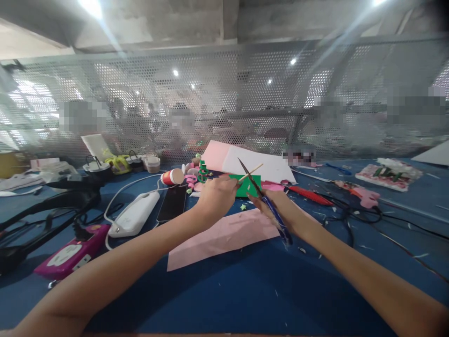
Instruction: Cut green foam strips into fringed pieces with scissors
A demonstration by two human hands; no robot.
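Observation:
My left hand is closed on a thin wooden stick, which points up and to the right. My right hand grips a pair of scissors with dark blades and blue handles. The blades point up and away and cross the stick in this view; whether they touch it I cannot tell. Behind both hands is a piece of green paper. A small pale green star is between the hands. Below them a long strip of pink paper lies on the blue table.
On the left are a black phone, a white power bank with a cable, and a magenta power strip. A red-and-white paper cup lies behind the phone. A red glue gun and black cables are at right. Perforated metal screen behind.

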